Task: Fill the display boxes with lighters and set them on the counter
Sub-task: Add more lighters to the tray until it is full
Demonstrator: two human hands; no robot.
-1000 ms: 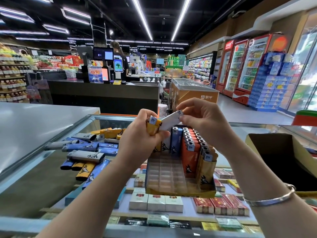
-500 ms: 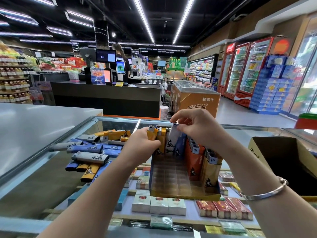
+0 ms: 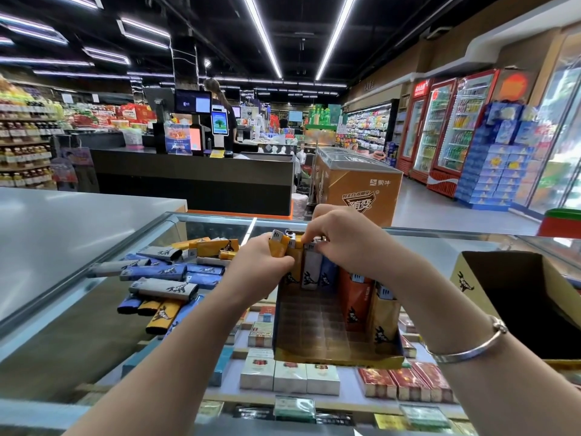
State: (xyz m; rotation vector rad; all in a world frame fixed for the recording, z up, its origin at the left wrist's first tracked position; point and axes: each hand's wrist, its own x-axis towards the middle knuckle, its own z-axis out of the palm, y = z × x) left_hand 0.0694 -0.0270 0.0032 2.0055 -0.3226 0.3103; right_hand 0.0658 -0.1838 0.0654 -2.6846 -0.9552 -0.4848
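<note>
Head view, glass-topped desk point(image 3: 94, 309) in a shop. Display box point(image 3: 338, 338) stands at centre, tilted back, its open face toward the person.

Step in hand, as I judge it: seating one lighter into the back row of the box. Right hand point(image 3: 352, 243) is over that row at 12 o'clock of the box, fingers point(image 3: 309, 236) curled and pinching the metal top of a grey lighter point(image 3: 311, 269) that stands upright in the row. Left hand point(image 3: 267, 262), at 10 o'clock of the box, grips a small bunch of yellow lighters point(image 3: 278, 247), tops up, held just beside the row.

To do it well, I would say: press the grey lighter straight down until its top sits level with its neighbours, keep it upright so the next slot stays free, and feed the next one from the left-hand bunch without loosening that grip.

Containers:
- Display box: back row partly filled with yellow, grey and blue lighters; right-hand column at 3 o'clock holds orange lighters point(image 3: 358, 297) and tan ones. Centre and front cells show no lighters. Far from full, by my reckoning.
- Brown carton point(image 3: 490, 278) at 3 o'clock of the box: open, dark inside, contents not visible.
- Loose lighters point(image 3: 163, 278), blue, grey and yellow, lie flat in a heap at 9 o'clock, well apart from the box.
</note>
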